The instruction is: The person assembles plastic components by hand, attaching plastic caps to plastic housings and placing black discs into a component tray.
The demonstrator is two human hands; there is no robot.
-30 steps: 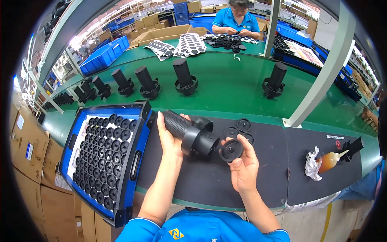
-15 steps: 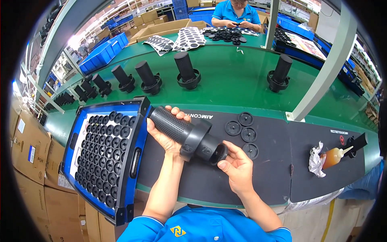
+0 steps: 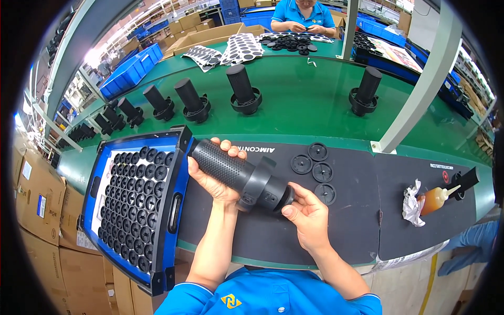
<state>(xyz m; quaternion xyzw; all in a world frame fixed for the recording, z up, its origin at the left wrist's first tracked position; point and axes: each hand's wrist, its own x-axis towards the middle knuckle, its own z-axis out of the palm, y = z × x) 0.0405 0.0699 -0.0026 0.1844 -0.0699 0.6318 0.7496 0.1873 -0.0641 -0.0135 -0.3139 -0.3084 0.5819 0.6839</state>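
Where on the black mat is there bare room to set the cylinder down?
Bare mat lies between the four discs and the tissue, and toward the near edge. It is crowded by the tray and under both hands.

Your left hand (image 3: 212, 176) cupped palm up, fingers curled over the top, your right hand (image 3: 310, 215) closed in from the side, thumb forward, both blue-sleeved forearms rising from the lower edge.

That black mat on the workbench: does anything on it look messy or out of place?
Only slightly: a crumpled white tissue lies against an orange squeeze bottle tipped on its side. The four black discs sit neatly; no spill shows.
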